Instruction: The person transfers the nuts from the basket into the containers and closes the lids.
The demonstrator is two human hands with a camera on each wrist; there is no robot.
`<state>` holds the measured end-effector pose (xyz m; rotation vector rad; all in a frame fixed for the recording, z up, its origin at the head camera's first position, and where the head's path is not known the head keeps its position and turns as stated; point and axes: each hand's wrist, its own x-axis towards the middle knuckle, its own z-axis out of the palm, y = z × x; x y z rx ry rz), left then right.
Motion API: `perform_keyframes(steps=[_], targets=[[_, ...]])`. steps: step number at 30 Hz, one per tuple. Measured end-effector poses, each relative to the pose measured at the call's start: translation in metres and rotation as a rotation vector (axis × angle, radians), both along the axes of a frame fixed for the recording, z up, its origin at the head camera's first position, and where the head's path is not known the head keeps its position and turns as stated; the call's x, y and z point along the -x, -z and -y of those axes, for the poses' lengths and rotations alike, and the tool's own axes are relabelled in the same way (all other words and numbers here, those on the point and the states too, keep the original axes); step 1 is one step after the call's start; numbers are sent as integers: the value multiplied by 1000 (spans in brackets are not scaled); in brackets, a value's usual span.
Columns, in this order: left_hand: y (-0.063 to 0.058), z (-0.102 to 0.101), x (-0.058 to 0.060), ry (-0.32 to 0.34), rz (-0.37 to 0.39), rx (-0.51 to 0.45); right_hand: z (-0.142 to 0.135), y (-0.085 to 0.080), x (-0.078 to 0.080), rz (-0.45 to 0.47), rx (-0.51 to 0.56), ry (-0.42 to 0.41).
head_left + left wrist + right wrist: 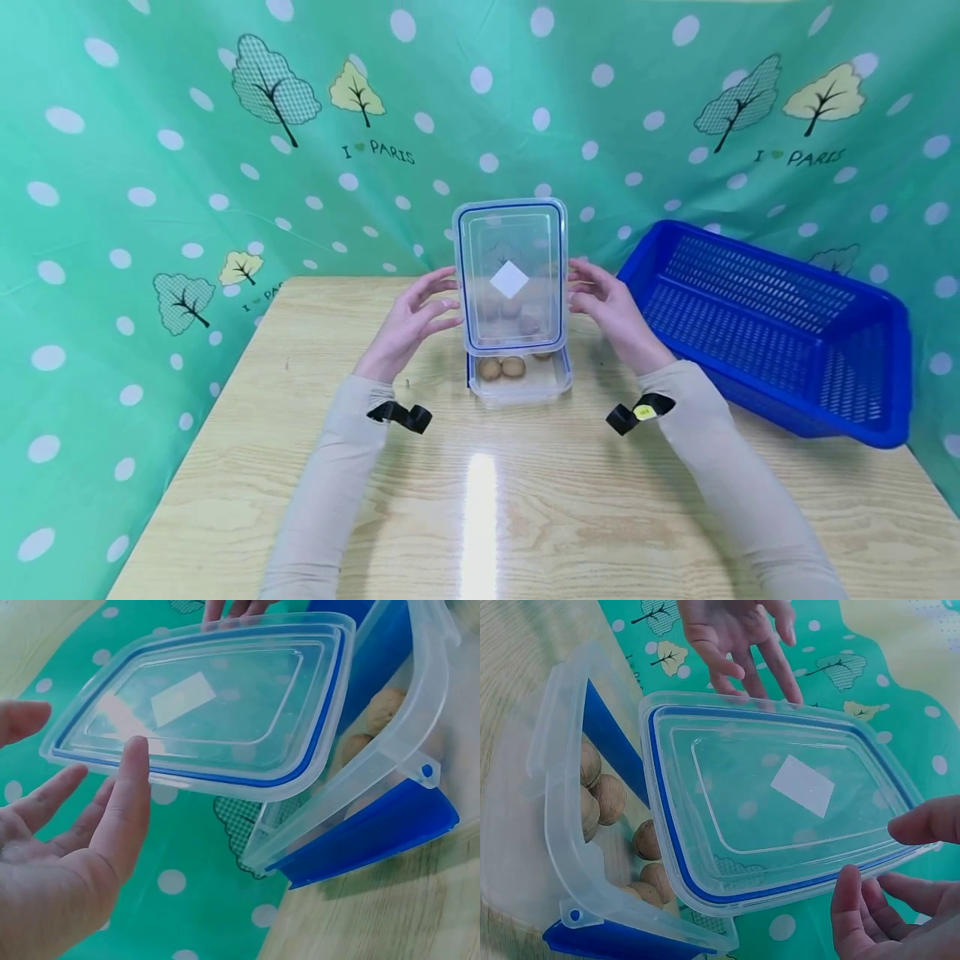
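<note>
A clear plastic lid (512,279) with a blue seal and a white diamond label stands steeply tilted between the two hands, over the back of a clear food box (521,392). My left hand (408,321) has its fingers spread nearly straight against the lid's left side, its thumb held apart. At the opposite side, the fingers of my right hand (611,312) meet the lid's edge, and the thumb overlaps the corner in the right wrist view. Walnuts (611,799) lie inside the box, several of them seen through the lid. Blue side clips (367,832) hang unfastened on the box.
A large blue plastic basket (750,404) sits at the right, close to the right forearm. Behind the wooden table (600,517) hangs a green dotted cloth (480,125). Each wrist wears a black camera strap.
</note>
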<state>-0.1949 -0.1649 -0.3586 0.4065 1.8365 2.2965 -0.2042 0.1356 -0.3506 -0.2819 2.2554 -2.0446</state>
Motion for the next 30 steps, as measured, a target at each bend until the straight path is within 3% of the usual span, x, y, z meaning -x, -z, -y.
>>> perform_keyframes(steps=[9, 18, 23, 30], targets=[[6, -7, -4, 1, -44, -28, -7, 3, -5, -48, 0, -13], [6, -9, -8, 41, -133, 9, -14, 3, -10, -91, 18, -44], [9, -8, -10, 37, -134, 26, -18, 8, -12, -105, 48, -72], [27, -9, -18, 58, -158, 8, -19, 25, -17, -94, 70, -70]])
